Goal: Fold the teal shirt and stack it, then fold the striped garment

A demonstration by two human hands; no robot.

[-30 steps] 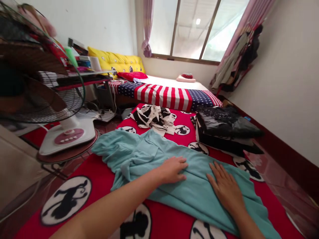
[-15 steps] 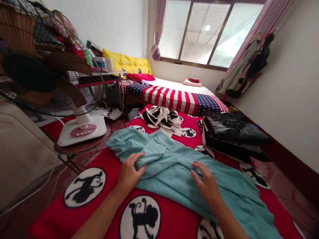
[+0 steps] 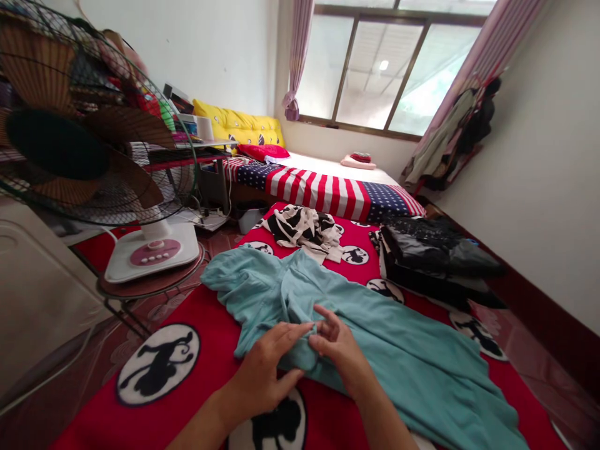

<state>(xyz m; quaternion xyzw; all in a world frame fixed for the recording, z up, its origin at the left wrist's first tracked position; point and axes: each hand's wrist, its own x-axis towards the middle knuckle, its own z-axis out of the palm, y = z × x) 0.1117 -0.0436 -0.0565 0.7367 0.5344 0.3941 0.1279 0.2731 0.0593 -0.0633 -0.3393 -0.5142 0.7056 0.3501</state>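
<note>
A long teal garment (image 3: 398,337), wrinkled, lies spread across the red cover from the left toward the lower right. My right hand (image 3: 340,350) pinches a small bit of its cloth between thumb and forefinger, at the near side of the garment. Beside it, my left hand (image 3: 267,369) rests with fingers stretched out and the thumb apart, its fingertips touching the cloth by the right hand's pinch. Farther back on the cover sits a crumpled black and cream garment (image 3: 304,228).
The red cover (image 3: 117,412) bears monkey prints in white circles. To the right lies a stack of dark clothes (image 3: 435,250). An electric fan (image 3: 154,250) stands on a stool at left. Behind is a bed with a striped, starred cover (image 3: 319,190). Clothes (image 3: 445,144) hang at the right wall.
Both hands have come together at the garment's near middle; the right moved left. The right hand has taken a pinch of cloth, and the folds at the garment's upper part have shifted.
</note>
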